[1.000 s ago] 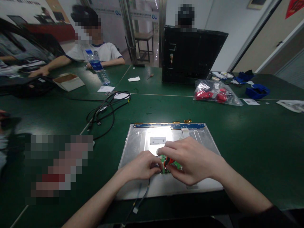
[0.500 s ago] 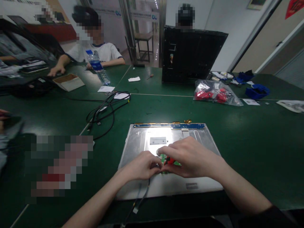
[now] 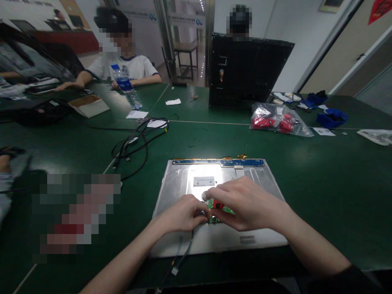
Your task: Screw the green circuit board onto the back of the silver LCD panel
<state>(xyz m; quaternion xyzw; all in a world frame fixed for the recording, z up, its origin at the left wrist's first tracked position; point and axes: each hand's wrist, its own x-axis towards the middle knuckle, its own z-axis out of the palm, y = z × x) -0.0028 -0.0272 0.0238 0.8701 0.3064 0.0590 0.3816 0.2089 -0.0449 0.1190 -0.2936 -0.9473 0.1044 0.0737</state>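
Right grip [image 3: 210,204] clamped on red tool [image 3: 218,204], left grip [image 3: 208,215] unclear, clear bag [image 3: 300,128] holding red items [image 3: 285,123]

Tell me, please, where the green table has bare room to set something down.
The green table lies bare right of the silver metal panel, nearer than the clear plastic bag of red items. It is crowded on the panel, under the left hand and right hand, and around the tangled black cables.

Your head-worn camera looks forward and down from your side of the green surface [image 3: 321,179], with the metal panel [image 3: 214,243] near and low in view and the black panel [image 3: 248,69] farther off, higher up.
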